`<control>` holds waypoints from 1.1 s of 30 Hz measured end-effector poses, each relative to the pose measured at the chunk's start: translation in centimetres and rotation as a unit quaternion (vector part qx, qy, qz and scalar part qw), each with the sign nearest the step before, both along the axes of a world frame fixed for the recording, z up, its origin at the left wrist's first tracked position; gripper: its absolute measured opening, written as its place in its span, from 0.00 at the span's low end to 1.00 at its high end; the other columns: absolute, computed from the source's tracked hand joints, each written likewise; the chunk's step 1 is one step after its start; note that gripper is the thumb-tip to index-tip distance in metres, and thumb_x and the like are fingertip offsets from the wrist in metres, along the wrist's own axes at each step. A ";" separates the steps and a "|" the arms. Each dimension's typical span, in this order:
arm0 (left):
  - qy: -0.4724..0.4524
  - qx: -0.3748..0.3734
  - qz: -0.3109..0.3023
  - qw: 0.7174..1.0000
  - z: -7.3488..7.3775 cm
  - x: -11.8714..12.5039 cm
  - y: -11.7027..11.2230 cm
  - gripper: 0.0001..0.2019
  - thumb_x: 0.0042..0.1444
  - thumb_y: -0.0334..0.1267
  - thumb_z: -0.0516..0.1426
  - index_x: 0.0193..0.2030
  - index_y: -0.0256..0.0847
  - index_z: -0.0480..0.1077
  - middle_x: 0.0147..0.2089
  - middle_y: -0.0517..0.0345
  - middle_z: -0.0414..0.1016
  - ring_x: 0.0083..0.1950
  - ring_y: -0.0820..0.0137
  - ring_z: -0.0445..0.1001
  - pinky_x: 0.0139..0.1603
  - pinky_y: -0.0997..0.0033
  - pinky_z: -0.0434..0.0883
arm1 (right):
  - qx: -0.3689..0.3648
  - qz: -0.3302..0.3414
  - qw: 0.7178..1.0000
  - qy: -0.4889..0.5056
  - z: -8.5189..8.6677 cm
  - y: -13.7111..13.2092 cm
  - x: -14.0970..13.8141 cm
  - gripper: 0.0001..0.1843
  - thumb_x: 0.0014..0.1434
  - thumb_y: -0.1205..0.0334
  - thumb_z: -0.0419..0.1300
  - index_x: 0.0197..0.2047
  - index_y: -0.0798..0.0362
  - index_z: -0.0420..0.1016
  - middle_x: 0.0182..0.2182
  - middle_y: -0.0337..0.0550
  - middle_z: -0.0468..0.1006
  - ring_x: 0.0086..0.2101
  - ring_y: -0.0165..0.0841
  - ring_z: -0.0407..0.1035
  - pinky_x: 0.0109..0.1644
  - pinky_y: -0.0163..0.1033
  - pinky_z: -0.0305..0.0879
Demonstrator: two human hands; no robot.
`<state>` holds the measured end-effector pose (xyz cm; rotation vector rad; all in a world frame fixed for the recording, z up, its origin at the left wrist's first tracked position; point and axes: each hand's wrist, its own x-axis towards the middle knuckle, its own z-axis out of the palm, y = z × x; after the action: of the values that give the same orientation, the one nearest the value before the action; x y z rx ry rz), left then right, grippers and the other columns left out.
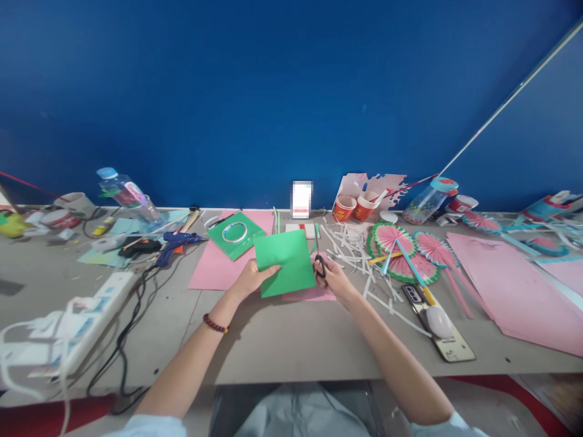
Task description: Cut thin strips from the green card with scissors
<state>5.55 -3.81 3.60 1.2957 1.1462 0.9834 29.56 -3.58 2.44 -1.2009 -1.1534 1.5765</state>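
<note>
A green sheet of paper is pinched at its left edge by my left hand, thumb on top. My right hand grips a pair of scissors by its dark handles, close to the sheet's right edge. The blades point up and away from me; whether they touch the paper I cannot tell. Beneath and behind lie pink paper and a second green piece with a silvery ring on it.
White paper strips lie tangled right of the scissors, near watermelon-patterned paper fans. Two red paper cups stand behind. A phone bears a white mouse. On the left are a blue glue gun, cables and a power strip.
</note>
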 end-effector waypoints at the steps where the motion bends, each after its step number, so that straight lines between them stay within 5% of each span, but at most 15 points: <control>1: -0.005 -0.002 0.006 1.000 -0.1 0.0 0.0 0.23 0.46 0.48 0.65 0.45 0.35 0.75 0.49 0.46 0.77 0.50 0.54 0.75 0.51 0.55 0.73 | 0.001 -0.002 1.000 0.016 0.0 0.2 0.2 0.27 0.46 0.34 0.60 0.26 0.52 0.62 0.11 0.27 0.57 0.14 0.21 0.50 0.18 0.29 0.44; 13: -0.070 0.002 0.148 0.987 -0.1 -0.9 1.4 0.28 0.37 0.48 0.68 0.44 0.35 0.73 0.52 0.43 0.75 0.54 0.52 0.73 0.54 0.53 0.70 | 0.022 0.011 0.998 0.056 3.9 2.8 0.7 0.23 0.51 0.40 0.61 0.25 0.52 0.65 0.11 0.30 0.57 0.13 0.21 0.47 0.15 0.29 0.41; 18: -0.056 -0.010 0.151 0.987 -0.2 -0.9 1.7 0.27 0.36 0.46 0.69 0.43 0.36 0.73 0.51 0.44 0.76 0.53 0.52 0.74 0.54 0.54 0.71 | -0.036 0.040 0.995 0.085 4.6 7.0 -2.6 0.24 0.48 0.43 0.65 0.25 0.54 0.63 0.19 0.34 0.65 0.15 0.20 0.51 0.14 0.27 0.43; 24: -0.061 -0.019 0.175 0.983 -1.2 -1.3 2.2 0.27 0.34 0.46 0.69 0.41 0.35 0.74 0.47 0.44 0.78 0.49 0.53 0.76 0.51 0.55 0.73 | -0.108 0.080 0.986 0.099 5.5 11.1 -5.8 0.22 0.56 0.46 0.60 0.25 0.54 0.61 0.20 0.35 0.66 0.14 0.19 0.50 0.13 0.26 0.42; 28: -0.068 -0.007 0.193 0.979 -1.8 -1.6 2.6 0.26 0.35 0.46 0.69 0.41 0.34 0.75 0.46 0.44 0.79 0.49 0.53 0.76 0.51 0.54 0.73 | -0.176 0.096 0.972 0.126 5.6 12.0 -5.2 0.23 0.59 0.42 0.53 0.26 0.53 0.60 0.20 0.37 0.67 0.14 0.21 0.50 0.13 0.26 0.43; 33: -0.040 0.004 0.205 0.978 -1.5 -1.7 2.5 0.22 0.38 0.44 0.68 0.40 0.36 0.75 0.47 0.45 0.79 0.50 0.53 0.76 0.53 0.54 0.71 | -0.245 0.221 0.921 0.207 5.2 11.4 -3.0 0.26 0.61 0.39 0.42 0.27 0.53 0.59 0.23 0.41 0.69 0.14 0.22 0.49 0.12 0.27 0.42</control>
<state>3.88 -1.34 2.06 1.0335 1.3764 1.3285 26.56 7.77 7.65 -0.8567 -0.7995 2.4322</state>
